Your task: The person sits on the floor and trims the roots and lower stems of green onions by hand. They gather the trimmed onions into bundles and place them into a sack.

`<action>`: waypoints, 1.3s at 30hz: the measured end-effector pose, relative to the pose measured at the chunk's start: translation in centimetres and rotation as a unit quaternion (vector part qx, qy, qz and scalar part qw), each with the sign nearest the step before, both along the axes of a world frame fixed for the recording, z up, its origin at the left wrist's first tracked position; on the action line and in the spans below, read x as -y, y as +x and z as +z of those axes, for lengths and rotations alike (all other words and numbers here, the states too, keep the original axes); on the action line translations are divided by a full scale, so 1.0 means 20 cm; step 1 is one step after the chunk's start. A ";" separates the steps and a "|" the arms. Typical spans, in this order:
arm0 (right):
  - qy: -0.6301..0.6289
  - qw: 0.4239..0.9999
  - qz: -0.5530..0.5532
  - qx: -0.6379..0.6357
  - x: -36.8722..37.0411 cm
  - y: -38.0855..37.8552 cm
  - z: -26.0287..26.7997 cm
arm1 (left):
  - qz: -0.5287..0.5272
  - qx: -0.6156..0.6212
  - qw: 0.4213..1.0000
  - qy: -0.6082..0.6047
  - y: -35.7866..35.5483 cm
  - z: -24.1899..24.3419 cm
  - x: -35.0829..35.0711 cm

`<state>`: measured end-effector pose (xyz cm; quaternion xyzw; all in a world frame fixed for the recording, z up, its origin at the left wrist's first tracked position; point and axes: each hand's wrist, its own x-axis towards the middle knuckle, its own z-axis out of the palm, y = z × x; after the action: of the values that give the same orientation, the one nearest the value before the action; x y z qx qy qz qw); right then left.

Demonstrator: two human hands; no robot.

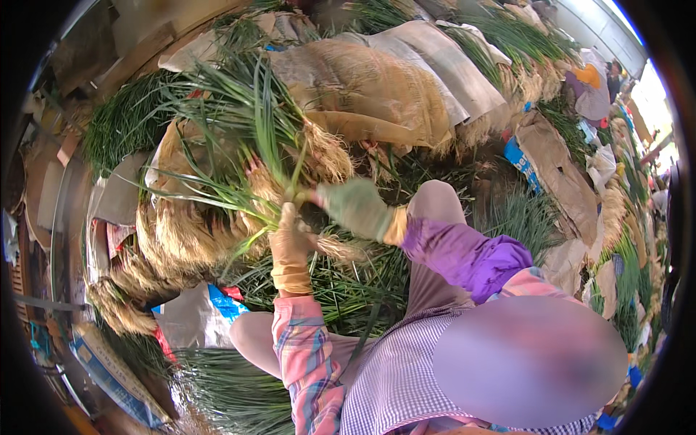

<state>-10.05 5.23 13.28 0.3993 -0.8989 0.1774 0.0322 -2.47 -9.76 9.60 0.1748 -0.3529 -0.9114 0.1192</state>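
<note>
My left hand (288,242), in a tan glove, grips several green onion stalks (244,204). Their leaves fan out to the upper left, and blurred pale roots (340,247) stick out on the right of the hand. My right hand (353,209), in a green glove with a purple sleeve cover, is close beside the stalks, its fingertips at their stems. Motion blur hides whether it pinches anything. Just beyond my hands lies a bundle of green onions (261,109) with its stringy roots (326,155) toward me.
Loose green leaves (337,288) litter the ground between my knees. Rooted bundles (185,228) are stacked on the left. Woven sacks (370,81) cover a pile ahead. A brown sack (554,174) lies on the right, and more green onions (234,389) lie at lower left.
</note>
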 end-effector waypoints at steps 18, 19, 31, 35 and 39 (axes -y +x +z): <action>-0.492 0.796 0.025 0.351 0.28 -0.01 -0.03 | 0.001 -0.057 0.996 -0.063 0.04 -0.14 -0.04; -0.467 0.830 0.018 0.305 0.30 -0.03 -0.05 | -0.011 0.045 0.986 -0.161 0.04 -0.14 -0.04; -0.606 0.509 0.056 0.609 0.33 -0.36 0.01 | -0.095 -0.087 0.990 0.057 0.13 0.03 -0.05; 0.170 0.852 0.159 0.468 0.11 -0.29 -0.26 | -0.041 -0.014 0.997 -0.065 0.14 -0.02 0.07; 0.168 0.979 0.088 0.072 -0.03 -0.30 -0.31 | -0.064 -0.164 0.982 0.063 0.13 -0.12 0.06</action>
<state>-16.04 5.79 7.13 0.4624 -0.8773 0.0548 -0.1159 0.09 -10.92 7.22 0.0073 -0.2811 -0.9538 0.1059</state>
